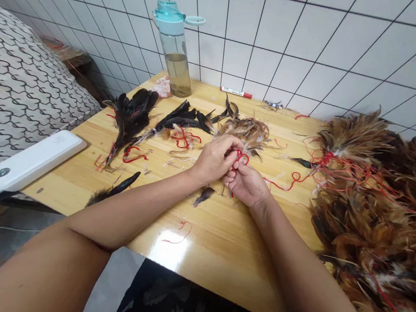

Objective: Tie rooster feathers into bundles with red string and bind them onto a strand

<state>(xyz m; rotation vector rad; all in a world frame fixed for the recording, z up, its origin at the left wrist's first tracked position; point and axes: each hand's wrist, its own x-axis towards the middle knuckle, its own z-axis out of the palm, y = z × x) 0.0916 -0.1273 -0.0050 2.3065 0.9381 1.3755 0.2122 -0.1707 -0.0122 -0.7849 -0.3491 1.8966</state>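
Both hands meet near the middle of the wooden table. My left hand (213, 159) is closed, its fingertips pinched at the base of a small brown feather bundle (250, 131) that fans out away from me. My right hand (247, 181) is closed too, with thumb and fingers pinching a red string (244, 157). That string makes a loop between the two hands, and a bit of it hangs below my right fingers. The quill ends of the bundle are hidden behind my fingers, so I cannot tell exactly what the left fingertips grip.
Black feathers (132, 115) lie at the left with red string scraps. Big brown feather bundles (377, 220) with trailing red strings cover the right side. A water bottle (177, 57) and a red-capped marker (235, 92) stand and lie by the tiled wall. A white power bank (37, 159) sits at the left edge.
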